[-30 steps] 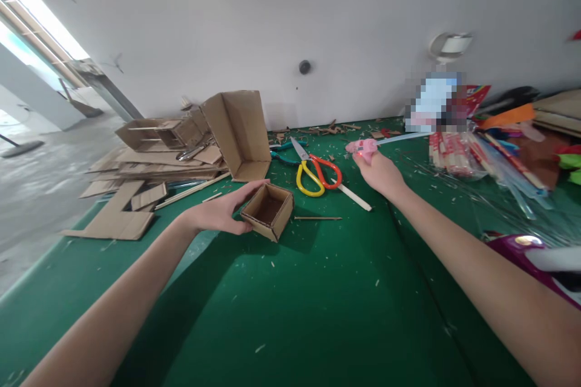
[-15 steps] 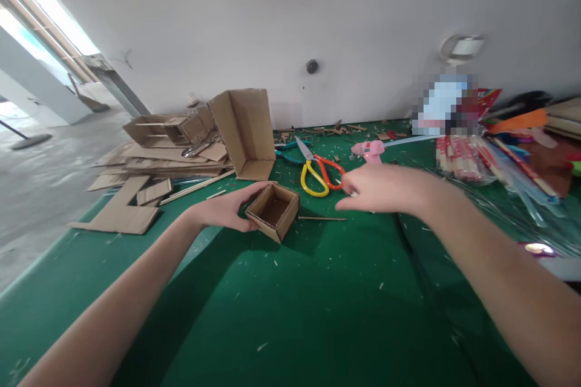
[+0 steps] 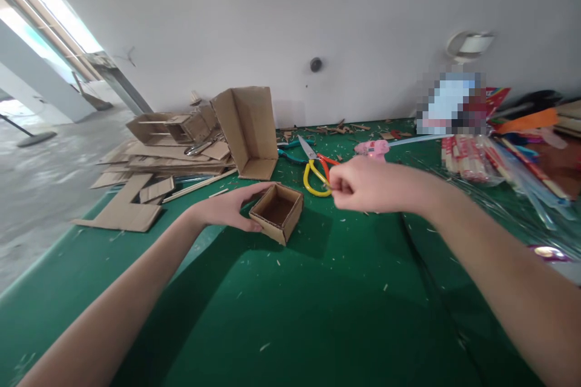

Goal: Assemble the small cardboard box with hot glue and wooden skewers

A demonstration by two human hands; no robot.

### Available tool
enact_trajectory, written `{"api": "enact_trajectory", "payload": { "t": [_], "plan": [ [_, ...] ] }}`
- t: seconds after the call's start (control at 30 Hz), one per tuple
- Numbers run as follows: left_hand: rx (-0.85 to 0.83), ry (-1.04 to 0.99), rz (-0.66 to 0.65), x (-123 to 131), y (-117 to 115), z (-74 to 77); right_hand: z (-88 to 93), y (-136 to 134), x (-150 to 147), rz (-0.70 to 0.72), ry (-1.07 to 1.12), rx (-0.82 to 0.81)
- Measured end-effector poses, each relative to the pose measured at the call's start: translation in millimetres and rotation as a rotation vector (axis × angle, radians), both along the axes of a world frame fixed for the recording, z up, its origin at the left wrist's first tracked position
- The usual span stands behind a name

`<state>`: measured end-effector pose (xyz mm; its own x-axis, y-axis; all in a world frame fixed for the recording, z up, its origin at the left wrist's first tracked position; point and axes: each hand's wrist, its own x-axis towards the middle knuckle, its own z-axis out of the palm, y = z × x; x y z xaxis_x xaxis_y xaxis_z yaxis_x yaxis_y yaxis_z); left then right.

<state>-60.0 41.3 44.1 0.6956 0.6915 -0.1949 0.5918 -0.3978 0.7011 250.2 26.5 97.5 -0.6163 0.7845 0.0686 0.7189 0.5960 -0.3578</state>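
Note:
My left hand (image 3: 227, 208) is closed around the left side of a small open-topped cardboard box (image 3: 285, 231), which rests on the green tabletop. To the right of the box, my right hand (image 3: 358, 184) is raised just above the table, fingers curled in a pinch. The tip of a thin wooden stick (image 3: 323, 184) seems to poke out from its fingers; the rest is hidden. Behind that hand lie scissors (image 3: 313, 180) with one yellow and one orange handle, the orange one partly covered. A pink glue gun (image 3: 373, 148) with a long glue stick lies beyond the right hand.
A tall folded cardboard piece (image 3: 252, 133) stands behind the box. Flat cardboard sheets (image 3: 131, 178) and a cardboard structure (image 3: 154, 128) are piled at left. Teal-handled pliers (image 3: 290, 154) lie by the scissors. Packaged sticks (image 3: 465, 157) sit at right, below a blurred phone-like object (image 3: 447, 103).
The thin stick that lay right of the box is gone from the tabletop. My right hand has closed its fingers and shifted slightly left, covering the orange handle. My left hand stays on the box.

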Motion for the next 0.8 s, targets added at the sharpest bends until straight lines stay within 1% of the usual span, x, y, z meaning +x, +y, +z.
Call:
{"api": "enact_trajectory", "payload": {
  "t": [0.07,0.1,0.17,0.23,0.33,0.43,0.57,0.67,0.8],
  "plan": [
    [0.002,-0.014,-0.028,2.3,-0.6,1.4,17.4,-6.3,4.3,0.046,0.225,-0.146],
    [0.006,-0.017,-0.035,4.0,-1.5,2.5,21.7,-9.2,3.5,0.064,0.333,-0.192],
    [0.003,-0.025,-0.049,7.9,-3.8,4.8,20.3,-13.0,-3.7,0.132,0.498,-0.226],
    [-0.012,-0.062,-0.081,11.6,-6.2,6.3,8.9,-13.7,-15.3,0.193,0.539,-0.197],
    [-0.032,-0.121,-0.125,15.7,-8.6,7.2,-11.1,-11.3,-32.1,0.232,0.471,-0.058],
    [-0.035,-0.1,-0.127,18.0,-9.7,8.2,-21.8,-9.8,-41.8,0.258,0.346,0.054],
    [-0.018,-0.037,-0.098,18.8,-10.4,8.9,-24.6,-10.8,-47.1,0.246,0.21,0.2],
    [-0.006,-0.031,-0.093,18.3,-10.6,8.2,-24.1,-11.5,-48.6,0.235,0.167,0.225],
    [0.009,-0.049,-0.107,18.5,-11.0,8.2,-23.3,-12.6,-49.4,0.237,0.177,0.241]
  ]
}}
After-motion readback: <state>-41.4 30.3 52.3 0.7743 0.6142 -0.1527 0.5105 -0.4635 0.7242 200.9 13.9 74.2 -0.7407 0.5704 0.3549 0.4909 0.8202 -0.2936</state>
